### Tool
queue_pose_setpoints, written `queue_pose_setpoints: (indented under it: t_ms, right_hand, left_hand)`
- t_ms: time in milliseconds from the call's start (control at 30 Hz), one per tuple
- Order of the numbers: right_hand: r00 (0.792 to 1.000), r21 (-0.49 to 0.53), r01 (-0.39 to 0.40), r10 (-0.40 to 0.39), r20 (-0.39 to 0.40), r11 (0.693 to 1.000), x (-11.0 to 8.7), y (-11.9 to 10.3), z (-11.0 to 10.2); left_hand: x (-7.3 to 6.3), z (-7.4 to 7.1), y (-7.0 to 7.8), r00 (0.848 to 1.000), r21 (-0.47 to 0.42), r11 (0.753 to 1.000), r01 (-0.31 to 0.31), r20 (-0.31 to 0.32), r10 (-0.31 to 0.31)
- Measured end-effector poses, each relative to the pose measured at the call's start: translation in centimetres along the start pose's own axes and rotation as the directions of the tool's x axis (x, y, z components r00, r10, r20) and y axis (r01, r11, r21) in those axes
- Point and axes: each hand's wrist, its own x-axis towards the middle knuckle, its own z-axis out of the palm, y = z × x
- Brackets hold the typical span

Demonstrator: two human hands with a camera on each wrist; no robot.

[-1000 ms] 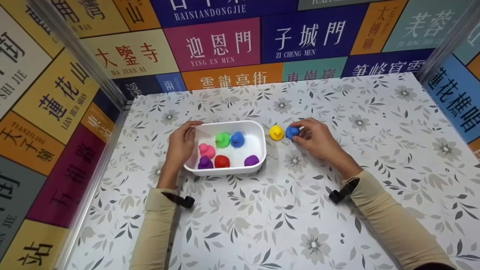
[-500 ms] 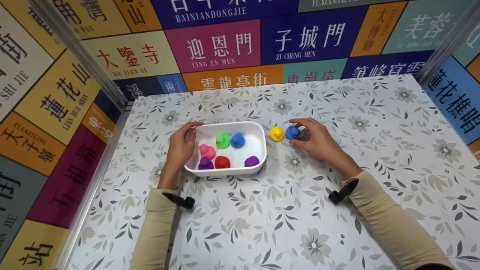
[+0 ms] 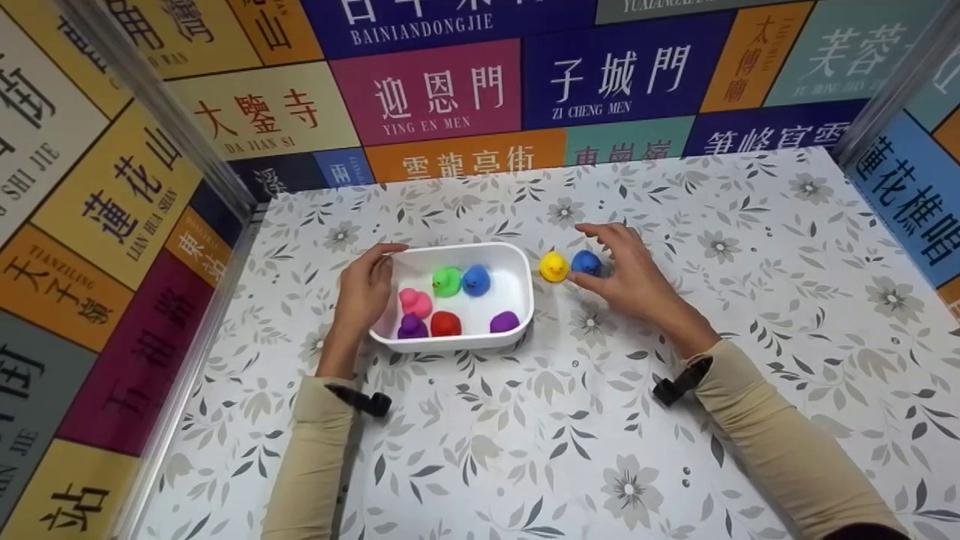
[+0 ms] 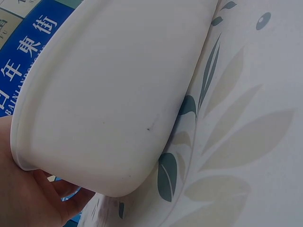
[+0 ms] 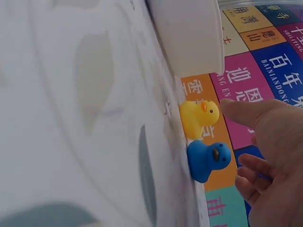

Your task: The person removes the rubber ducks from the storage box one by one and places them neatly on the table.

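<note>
My left hand (image 3: pixel 364 292) holds the left end of a white plastic tub (image 3: pixel 450 343); the left wrist view shows curled fingers (image 4: pixel 75 203) below the tub's rim. Two rubber ducks stand on the table just right of the tub: a yellow duck (image 3: pixel 553 267) and, beside it, a blue duck (image 3: pixel 586 263). Spread fingers and thumb of my right hand (image 3: pixel 634 274) stand around the blue duck, free of it in the right wrist view. The thumb tip (image 5: pixel 229 105) points close to the yellow duck's head.
Inside the tub lie a green duck (image 3: pixel 447 282), another blue duck (image 3: pixel 475 280), a pink duck (image 3: pixel 415 302), a red duck (image 3: pixel 446 325) and two purple ones. A floral cloth (image 3: pixel 480 435) covers the table. Lettered panels (image 3: pixel 427 90) rise behind and at both sides.
My right hand has let go of the blue duck and spread its fingers. Both ducks outside the tub stay in place. My left hand has kept its hold.
</note>
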Motion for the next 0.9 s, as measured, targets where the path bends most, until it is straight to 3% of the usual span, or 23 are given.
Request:
queue_pose_setpoints:
  t_ms: [300, 500, 900]
  right_hand:
    - [0.997, 0.043, 0.079, -0.080, 0.011, 0.996, 0.5, -2.0, 0.1]
    - [0.990, 0.073, 0.123, -0.127, 0.061, 0.990, 0.5, -3.8, 0.6]
    - [0.967, 0.129, 0.155, -0.177, 0.184, 0.979, 0.4, -6.3, 1.4]
  left_hand:
    - [0.1, 0.1, -0.2, 1.000, -0.006, 1.000, 0.013, 0.006, -0.013]
    - [0.1, 0.1, -0.3, 1.000, -0.010, 1.000, -0.012, -0.004, 0.012]
    - [0.1, 0.0, -0.1, 1.000, -0.015, 1.000, -0.006, -0.007, 0.005]
